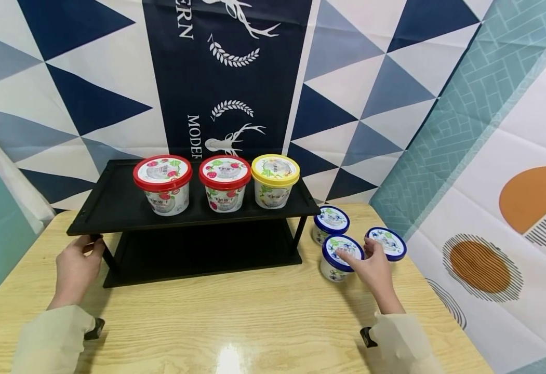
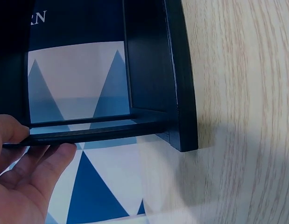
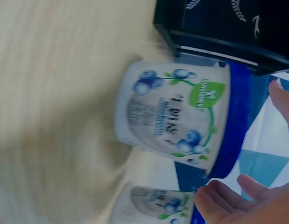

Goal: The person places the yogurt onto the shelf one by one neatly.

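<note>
While the left grip [image 1: 77, 267] pinches the front-left post [image 1: 109, 257] of the rack [image 1: 207, 250], right grip [image 1: 373, 269] is wide at the front blue tub [image 1: 332, 271], contact unclear. Tub stands on the bench [image 1: 235, 311], right of rack.

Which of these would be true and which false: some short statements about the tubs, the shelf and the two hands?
1. Two red-lidded tubs stand on the shelf's upper level. True.
2. The yellow-lidded tub stands between them. False: it is at the row's right end.
3. The left hand holds a post of the shelf. True.
4. The blue-lidded tubs are on the lower level. False: they stand on the table.
5. The right hand is beside blue-lidded tubs. True.
</note>
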`<control>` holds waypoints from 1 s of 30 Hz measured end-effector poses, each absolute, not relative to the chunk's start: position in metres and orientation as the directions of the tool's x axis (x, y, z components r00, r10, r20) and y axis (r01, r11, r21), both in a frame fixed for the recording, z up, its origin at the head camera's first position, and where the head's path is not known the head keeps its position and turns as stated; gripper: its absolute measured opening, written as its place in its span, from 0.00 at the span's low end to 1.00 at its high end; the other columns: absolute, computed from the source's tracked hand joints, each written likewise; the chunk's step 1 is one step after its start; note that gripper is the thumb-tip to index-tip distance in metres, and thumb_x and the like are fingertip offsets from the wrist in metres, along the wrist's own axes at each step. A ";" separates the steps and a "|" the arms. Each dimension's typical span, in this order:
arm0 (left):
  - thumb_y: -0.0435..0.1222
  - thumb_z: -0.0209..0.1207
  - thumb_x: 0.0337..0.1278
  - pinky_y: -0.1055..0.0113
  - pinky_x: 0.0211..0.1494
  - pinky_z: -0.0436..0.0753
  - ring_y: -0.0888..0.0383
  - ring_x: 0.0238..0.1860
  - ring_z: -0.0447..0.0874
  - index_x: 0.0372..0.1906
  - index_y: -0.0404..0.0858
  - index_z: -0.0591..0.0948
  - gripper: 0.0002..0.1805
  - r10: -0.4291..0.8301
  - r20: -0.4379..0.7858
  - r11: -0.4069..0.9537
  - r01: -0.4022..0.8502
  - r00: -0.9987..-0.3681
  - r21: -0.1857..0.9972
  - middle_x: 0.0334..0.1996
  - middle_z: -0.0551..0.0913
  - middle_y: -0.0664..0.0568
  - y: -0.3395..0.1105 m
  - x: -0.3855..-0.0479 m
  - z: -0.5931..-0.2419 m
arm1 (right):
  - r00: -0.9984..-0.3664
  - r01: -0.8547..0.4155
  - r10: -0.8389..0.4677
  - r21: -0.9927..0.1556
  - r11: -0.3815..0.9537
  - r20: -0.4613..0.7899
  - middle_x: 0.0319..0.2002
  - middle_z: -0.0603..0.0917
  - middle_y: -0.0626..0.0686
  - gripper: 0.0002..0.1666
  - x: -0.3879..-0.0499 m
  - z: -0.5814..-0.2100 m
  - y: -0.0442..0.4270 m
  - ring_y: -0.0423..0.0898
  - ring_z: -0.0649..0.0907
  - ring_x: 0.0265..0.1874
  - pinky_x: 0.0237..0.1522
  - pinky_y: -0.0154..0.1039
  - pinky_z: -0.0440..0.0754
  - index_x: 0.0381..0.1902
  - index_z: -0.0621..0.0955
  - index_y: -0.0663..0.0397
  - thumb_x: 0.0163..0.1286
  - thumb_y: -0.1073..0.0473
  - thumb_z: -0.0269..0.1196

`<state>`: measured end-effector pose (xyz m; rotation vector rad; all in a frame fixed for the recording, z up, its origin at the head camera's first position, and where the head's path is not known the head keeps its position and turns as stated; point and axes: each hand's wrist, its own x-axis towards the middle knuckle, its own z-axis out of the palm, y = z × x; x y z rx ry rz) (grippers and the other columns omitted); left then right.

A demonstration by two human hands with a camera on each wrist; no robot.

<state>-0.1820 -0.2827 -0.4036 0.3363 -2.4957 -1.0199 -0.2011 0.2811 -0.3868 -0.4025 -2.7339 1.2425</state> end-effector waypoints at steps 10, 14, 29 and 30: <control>0.35 0.45 0.66 0.86 0.26 0.62 0.34 0.50 0.78 0.50 0.26 0.77 0.18 -0.380 0.305 0.705 -0.060 -0.873 0.706 0.50 0.77 0.29 -0.282 -0.181 -0.402 | -0.974 0.185 0.222 -0.751 0.633 -0.053 0.69 0.56 0.70 0.72 -0.197 -0.410 0.285 0.64 0.60 0.68 0.66 0.57 0.60 0.73 0.42 0.64 0.47 0.37 0.71; 0.36 0.45 0.66 0.85 0.26 0.63 0.34 0.50 0.77 0.50 0.26 0.76 0.19 -0.373 0.301 0.706 -0.058 -0.877 0.705 0.50 0.77 0.28 -0.282 -0.182 -0.403 | -0.979 0.166 0.199 -0.756 0.634 -0.049 0.70 0.56 0.69 0.73 -0.197 -0.418 0.287 0.64 0.58 0.69 0.67 0.59 0.56 0.73 0.43 0.63 0.45 0.40 0.74; 0.37 0.44 0.67 0.85 0.26 0.63 0.34 0.50 0.77 0.51 0.26 0.76 0.19 -0.378 0.285 0.703 -0.073 -0.881 0.707 0.51 0.76 0.28 -0.282 -0.182 -0.405 | -0.990 0.113 0.135 -0.827 0.550 -0.045 0.66 0.64 0.64 0.62 -0.197 -0.435 0.285 0.61 0.63 0.67 0.67 0.59 0.56 0.72 0.50 0.57 0.49 0.49 0.74; 0.37 0.44 0.67 0.85 0.26 0.63 0.34 0.50 0.77 0.51 0.26 0.76 0.19 -0.377 0.286 0.703 -0.071 -0.881 0.708 0.51 0.76 0.28 -0.282 -0.182 -0.404 | -0.990 0.111 0.135 -0.833 0.541 -0.044 0.67 0.63 0.64 0.62 -0.197 -0.436 0.285 0.61 0.63 0.67 0.67 0.58 0.56 0.72 0.50 0.57 0.49 0.49 0.74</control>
